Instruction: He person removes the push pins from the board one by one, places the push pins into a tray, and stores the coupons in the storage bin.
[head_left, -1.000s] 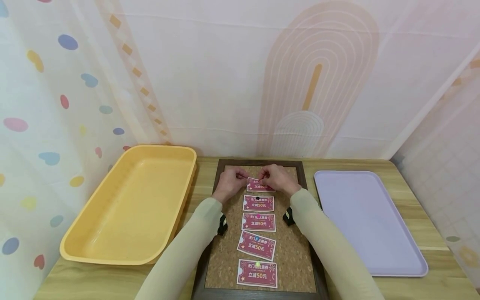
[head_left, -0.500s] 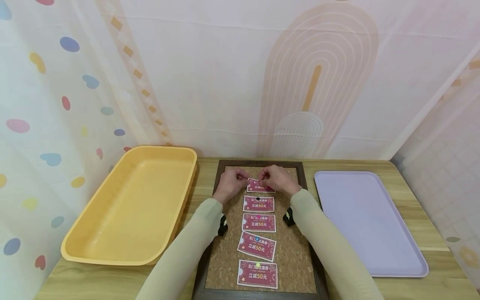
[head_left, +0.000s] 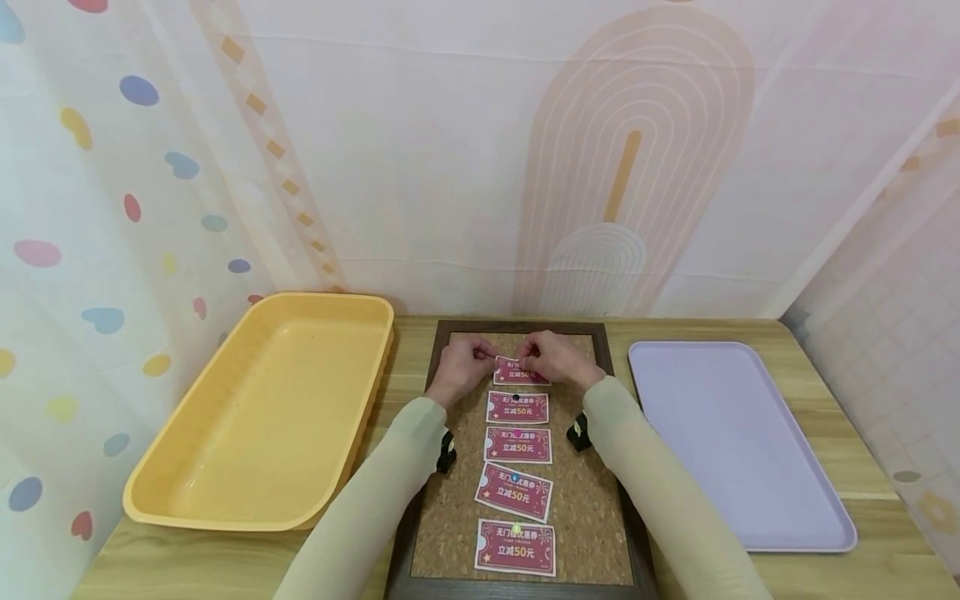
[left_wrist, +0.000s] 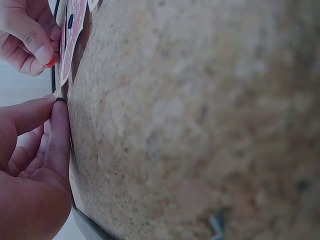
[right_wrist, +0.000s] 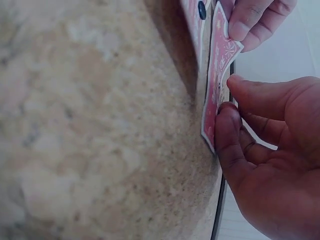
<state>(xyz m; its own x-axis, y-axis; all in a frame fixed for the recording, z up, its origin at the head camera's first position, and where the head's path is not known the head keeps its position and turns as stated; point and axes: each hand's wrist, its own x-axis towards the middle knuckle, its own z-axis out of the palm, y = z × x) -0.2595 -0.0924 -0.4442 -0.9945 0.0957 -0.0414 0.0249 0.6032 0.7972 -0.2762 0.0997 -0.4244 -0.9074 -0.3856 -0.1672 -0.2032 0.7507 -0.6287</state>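
Observation:
A pink-red coupon with a white border (head_left: 522, 376) lies near the far end of the framed cork board (head_left: 450, 533). My left hand (head_left: 459, 367) pinches its upper left corner between thumb and forefinger. Over the coupon's upper middle, my right hand (head_left: 557, 358) pinches a small red push pin (left_wrist: 51, 63), fingertips right at the paper. The pin's point is hidden. In the right wrist view the coupon (right_wrist: 218, 75) bends along its length. Several similar coupons (head_left: 517, 408) run in a column toward me, each with a coloured pin at its top middle; one (head_left: 513, 493) is tilted.
A deep yellow basin (head_left: 387, 342) stands left of the board, and a shallow lilac tray (head_left: 742, 450) lies to its right. Behind the wooden table (head_left: 412, 333) hangs a patterned curtain (head_left: 450, 167). A small blurred metallic thing (left_wrist: 217, 227) shows on the cork.

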